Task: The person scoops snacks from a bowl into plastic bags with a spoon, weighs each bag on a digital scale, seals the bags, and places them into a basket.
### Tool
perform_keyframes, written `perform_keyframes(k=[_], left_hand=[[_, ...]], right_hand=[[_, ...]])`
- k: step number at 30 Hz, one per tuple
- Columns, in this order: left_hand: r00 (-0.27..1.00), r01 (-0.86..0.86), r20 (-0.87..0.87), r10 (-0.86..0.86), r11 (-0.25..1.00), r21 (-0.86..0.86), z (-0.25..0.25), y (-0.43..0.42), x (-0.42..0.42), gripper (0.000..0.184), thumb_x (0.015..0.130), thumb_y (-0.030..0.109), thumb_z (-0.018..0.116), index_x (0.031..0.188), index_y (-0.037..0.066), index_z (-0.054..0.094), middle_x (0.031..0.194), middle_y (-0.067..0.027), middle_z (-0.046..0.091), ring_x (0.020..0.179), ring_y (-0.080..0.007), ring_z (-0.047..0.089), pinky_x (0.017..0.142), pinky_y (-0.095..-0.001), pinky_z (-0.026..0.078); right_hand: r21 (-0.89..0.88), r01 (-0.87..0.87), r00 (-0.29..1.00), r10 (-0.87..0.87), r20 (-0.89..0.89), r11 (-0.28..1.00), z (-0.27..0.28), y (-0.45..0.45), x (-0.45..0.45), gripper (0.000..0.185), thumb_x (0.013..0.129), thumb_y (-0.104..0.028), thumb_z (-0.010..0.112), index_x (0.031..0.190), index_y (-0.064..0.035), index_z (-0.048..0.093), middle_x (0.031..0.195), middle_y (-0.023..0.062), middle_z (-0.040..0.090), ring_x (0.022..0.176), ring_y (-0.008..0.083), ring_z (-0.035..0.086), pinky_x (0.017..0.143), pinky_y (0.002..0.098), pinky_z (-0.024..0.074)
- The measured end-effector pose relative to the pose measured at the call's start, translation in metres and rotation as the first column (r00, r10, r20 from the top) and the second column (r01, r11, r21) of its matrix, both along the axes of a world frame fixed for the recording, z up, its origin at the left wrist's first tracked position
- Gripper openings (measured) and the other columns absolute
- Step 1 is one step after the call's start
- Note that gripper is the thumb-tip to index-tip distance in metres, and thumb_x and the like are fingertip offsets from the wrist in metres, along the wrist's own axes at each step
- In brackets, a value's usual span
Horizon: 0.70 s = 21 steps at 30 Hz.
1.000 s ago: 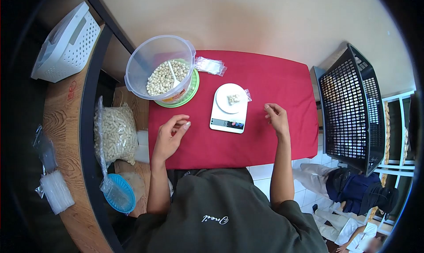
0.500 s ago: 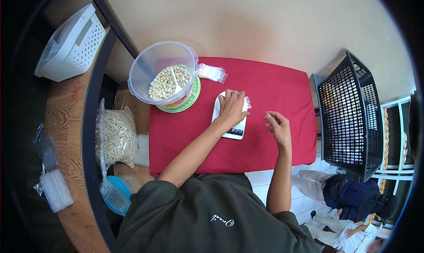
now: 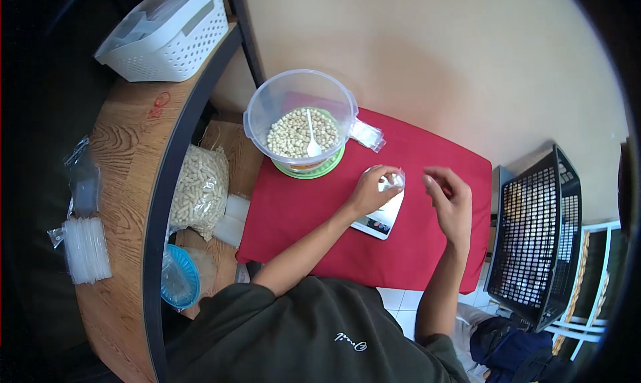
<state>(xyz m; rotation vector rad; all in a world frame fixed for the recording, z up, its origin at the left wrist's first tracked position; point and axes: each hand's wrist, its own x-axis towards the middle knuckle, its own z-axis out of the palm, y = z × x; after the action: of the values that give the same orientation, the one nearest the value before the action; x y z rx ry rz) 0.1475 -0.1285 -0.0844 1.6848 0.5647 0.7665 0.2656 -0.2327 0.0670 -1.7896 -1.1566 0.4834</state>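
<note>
One small bag (image 3: 399, 178) is at the scale (image 3: 381, 229), by the left hand (image 3: 374, 191), its grip unclear; the right hand (image 3: 453, 208), loosely parted, looks empty; many pale pieces (image 3: 290, 134) lie unbagged in the bucket (image 3: 267, 97).

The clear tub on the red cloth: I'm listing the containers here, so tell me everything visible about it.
The clear tub is round, open-topped and apparently plastic, with a thick rim and side lugs. Orange-red print, too small to read, shows low on its front wall. It stands upright on a green, plate-like base over the red cloth. Pale, nut-like pieces cover its bottom, and a white spoon lies on them. Clear packets lie beside it; no one is touching it.
</note>
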Motion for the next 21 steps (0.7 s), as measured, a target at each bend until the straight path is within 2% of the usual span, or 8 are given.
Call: perform_keyframes(k=[2, 5, 7, 11, 13, 15, 17, 21], left_hand=[[0.971, 0.062, 0.24, 0.001, 0.965, -0.254, -0.009, -0.005, -0.018, 0.032, 0.09, 0.012, 0.069, 0.117, 0.001, 0.056, 0.102, -0.0055, 0.058, 0.1, -0.0133, 0.058, 0.088, -0.0289, 0.05], [0.921, 0.21, 0.387, -0.05, 0.899, -0.384, -0.005, -0.006, -0.062, 0.034, 0.092, 0.009, 0.064, 0.121, 0.0, 0.049, 0.1, -0.0058, 0.057, 0.102, -0.0132, 0.058, 0.081, -0.0273, 0.05], [0.936, 0.191, 0.35, -0.02, 0.867, -0.461, 0.012, -0.008, -0.095, 0.034, 0.092, 0.007, 0.062, 0.122, 0.0, 0.046, 0.098, -0.0053, 0.056, 0.099, -0.0122, 0.057, 0.08, -0.0264, 0.049], [0.975, 0.112, 0.222, 0.014, 0.83, -0.547, 0.02, -0.008, -0.15, 0.035, 0.092, 0.004, 0.058, 0.123, 0.002, 0.043, 0.093, -0.0031, 0.052, 0.09, -0.0102, 0.052, 0.078, -0.0256, 0.044], [0.978, 0.039, 0.202, 0.055, 0.899, -0.435, 0.02, -0.009, -0.166, 0.035, 0.092, 0.003, 0.058, 0.124, 0.003, 0.043, 0.091, -0.0022, 0.049, 0.084, -0.0101, 0.048, 0.08, -0.026, 0.041], [0.994, -0.018, 0.093, 0.058, 0.925, -0.381, 0.027, -0.01, -0.186, 0.038, 0.093, 0.01, 0.062, 0.125, 0.003, 0.044, 0.107, -0.0079, 0.054, 0.102, -0.0134, 0.052, 0.089, -0.0285, 0.042], [0.993, -0.022, 0.101, 0.063, 0.932, -0.362, 0.035, -0.009, -0.194, 0.037, 0.094, 0.011, 0.061, 0.125, 0.003, 0.043, 0.1, -0.0046, 0.051, 0.093, -0.0114, 0.049, 0.084, -0.0268, 0.041], [0.989, -0.039, 0.122, 0.086, 0.938, -0.344, 0.028, -0.004, -0.203, 0.036, 0.097, 0.018, 0.06, 0.125, 0.003, 0.043, 0.092, -0.0013, 0.048, 0.083, -0.0095, 0.046, 0.078, -0.0251, 0.039]], right_hand=[[0.032, -0.218, 0.955, 0.206, 0.214, 0.975, 0.029, 0.042, -0.021, 0.017, 0.085, -0.011, 0.07, 0.097, 0.0015, 0.069, 0.078, 0.0105, 0.067, 0.067, 0.0183, 0.063, 0.061, 0.0299, 0.0489], [-0.134, -0.517, 0.772, 0.529, 0.353, 0.845, 0.045, 0.111, -0.049, 0.014, 0.082, -0.009, 0.071, 0.091, 0.0015, 0.071, 0.083, 0.0138, 0.068, 0.069, 0.0235, 0.065, 0.065, 0.0326, 0.0509], [-0.229, -0.689, 0.563, 0.706, 0.43, 0.688, 0.023, 0.165, -0.059, 0.012, 0.08, -0.007, 0.069, 0.09, -0.001, 0.072, 0.087, 0.0167, 0.069, 0.074, 0.031, 0.066, 0.07, 0.0396, 0.0519], [-0.676, -0.55, 0.171, 0.859, 0.483, 0.49, -0.032, 0.257, -0.088, 0.015, 0.079, -0.009, 0.063, 0.088, -0.0068, 0.075, 0.092, 0.0185, 0.071, 0.086, 0.036, 0.068, 0.075, 0.0454, 0.0539], [-0.744, -0.49, 0.122, 0.88, 0.458, 0.455, -0.047, 0.276, -0.099, 0.017, 0.08, -0.009, 0.062, 0.091, -0.0067, 0.075, 0.095, 0.018, 0.071, 0.09, 0.0352, 0.069, 0.077, 0.0448, 0.0544], [-0.803, -0.422, 0.078, 0.899, 0.43, 0.421, -0.067, 0.291, -0.105, 0.019, 0.08, -0.009, 0.062, 0.093, -0.0065, 0.075, 0.098, 0.0174, 0.071, 0.094, 0.0344, 0.069, 0.079, 0.0443, 0.0549], [-0.918, -0.226, -0.004, 0.942, 0.335, 0.325, -0.089, 0.299, -0.106, 0.038, 0.076, -0.005, 0.065, 0.111, -0.0196, 0.072, 0.103, 0.0103, 0.072, 0.103, 0.0288, 0.067, 0.086, 0.042, 0.0546], [-0.925, -0.171, -0.154, 0.918, 0.366, 0.34, -0.089, 0.293, -0.108, 0.026, 0.083, -0.009, 0.061, 0.107, -0.0042, 0.071, 0.127, 0.0137, 0.061, 0.108, 0.0333, 0.065, 0.088, 0.0401, 0.0551]])
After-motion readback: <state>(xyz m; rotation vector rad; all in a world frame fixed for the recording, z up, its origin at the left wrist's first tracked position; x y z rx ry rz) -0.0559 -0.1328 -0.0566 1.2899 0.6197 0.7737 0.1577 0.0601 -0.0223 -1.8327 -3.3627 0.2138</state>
